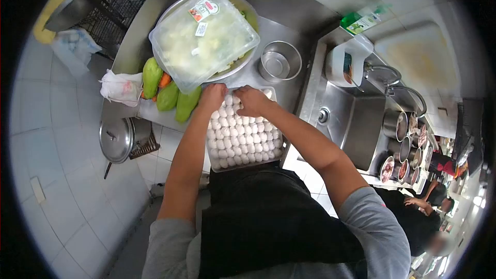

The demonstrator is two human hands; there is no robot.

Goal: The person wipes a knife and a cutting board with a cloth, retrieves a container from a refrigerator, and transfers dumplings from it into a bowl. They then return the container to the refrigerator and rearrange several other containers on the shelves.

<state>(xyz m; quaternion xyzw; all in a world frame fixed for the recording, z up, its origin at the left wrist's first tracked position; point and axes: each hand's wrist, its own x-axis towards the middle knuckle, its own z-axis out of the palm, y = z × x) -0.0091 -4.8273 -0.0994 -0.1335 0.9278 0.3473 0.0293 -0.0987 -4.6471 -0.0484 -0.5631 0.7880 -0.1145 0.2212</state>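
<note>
A clear tray (244,164) packed with rows of round white pieces (243,139) lies at the counter's near edge, against the black apron. My left hand (214,96) is at the tray's far left corner, its fingers bent together; what they hold, if anything, is hidden. My right hand (251,101) reaches over the far rows, fingers curled down onto the pieces; its fingertips are partly hidden. Just beyond the hands, a lidded plastic container (204,41) of pale green contents rests tilted on a large metal bowl (249,14). An empty steel pot (280,61) stands to its right.
Green squashes (168,96) and a white bag (121,87) lie left on the counter. A lidded pot (118,140) is below. To the right are a sink (347,124), faucets, green soap bottle (361,19) and several small pots. Other people work at far right.
</note>
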